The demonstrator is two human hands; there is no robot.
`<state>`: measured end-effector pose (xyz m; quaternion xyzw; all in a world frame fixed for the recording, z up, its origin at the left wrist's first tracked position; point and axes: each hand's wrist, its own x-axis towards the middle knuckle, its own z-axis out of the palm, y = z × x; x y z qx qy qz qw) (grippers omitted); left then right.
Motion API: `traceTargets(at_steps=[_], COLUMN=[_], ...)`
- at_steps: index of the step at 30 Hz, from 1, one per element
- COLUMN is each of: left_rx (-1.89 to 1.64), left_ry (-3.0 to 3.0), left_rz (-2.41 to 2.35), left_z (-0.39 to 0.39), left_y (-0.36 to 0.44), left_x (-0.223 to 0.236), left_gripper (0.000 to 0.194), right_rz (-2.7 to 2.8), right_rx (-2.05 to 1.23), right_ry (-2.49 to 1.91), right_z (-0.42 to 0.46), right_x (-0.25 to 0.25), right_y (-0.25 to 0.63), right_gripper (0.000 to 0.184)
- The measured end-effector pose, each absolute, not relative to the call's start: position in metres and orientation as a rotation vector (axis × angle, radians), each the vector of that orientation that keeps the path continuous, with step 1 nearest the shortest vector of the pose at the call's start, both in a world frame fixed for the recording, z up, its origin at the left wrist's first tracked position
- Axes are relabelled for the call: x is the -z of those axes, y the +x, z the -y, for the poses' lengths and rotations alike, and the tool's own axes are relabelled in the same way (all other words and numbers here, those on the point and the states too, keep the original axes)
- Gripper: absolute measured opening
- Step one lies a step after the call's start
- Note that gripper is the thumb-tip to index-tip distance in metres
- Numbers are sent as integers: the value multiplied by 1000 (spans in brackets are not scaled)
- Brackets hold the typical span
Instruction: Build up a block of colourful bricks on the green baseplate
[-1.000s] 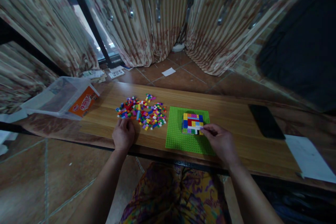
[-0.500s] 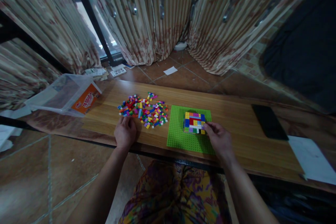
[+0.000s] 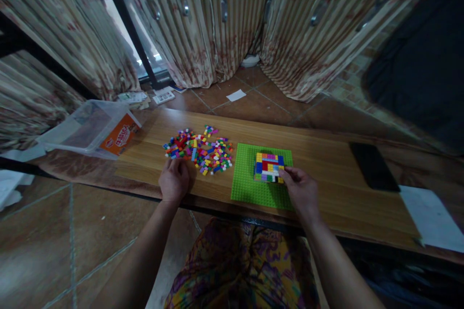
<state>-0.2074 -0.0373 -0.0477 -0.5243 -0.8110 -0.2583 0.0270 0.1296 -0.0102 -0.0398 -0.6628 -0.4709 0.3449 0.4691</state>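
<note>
A square block build (image 3: pixel 268 166) of many colours stands on the green baseplate (image 3: pixel 244 188). At its right edge is my right hand (image 3: pixel 301 188), thumb and forefinger pinched together against the top bricks; whether a small brick sits between the fingertips is hidden. My left hand (image 3: pixel 174 179) rests on the table's near side, its fingers curled inward. Just beyond it lies a loose pile of small coloured bricks (image 3: pixel 213 157). What those curled fingers hold, if anything, does not show.
On the left stands a clear plastic box (image 3: pixel 81 128) with an orange label. A black phone (image 3: pixel 373 166) and a white sheet of paper (image 3: pixel 431 215) lie at the right end of the wooden table (image 3: pixel 326 154). Striped curtains (image 3: pixel 217 34) hang behind.
The view has shifted slightly. My right hand has edged a little left over the build's right side, still pinched. The left hand stays curled by the pile.
</note>
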Motion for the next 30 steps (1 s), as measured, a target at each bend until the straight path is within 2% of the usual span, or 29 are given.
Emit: traceTargets(at_steps=[13, 22, 30], left_rx=[759, 769, 774], left_ry=[-1637, -1640, -1633], left_rz=[2477, 2480, 2491], left_z=[37, 38, 38], left_y=[-208, -208, -208], left_x=[48, 47, 48], left_gripper=[22, 22, 22], right_rz=[996, 1253, 1186], right_rx=[-917, -796, -877], right_ry=[-1585, -1691, -1663], right_z=[17, 21, 17], right_x=[44, 38, 37], right_y=[140, 128, 133], right_gripper=[51, 47, 49])
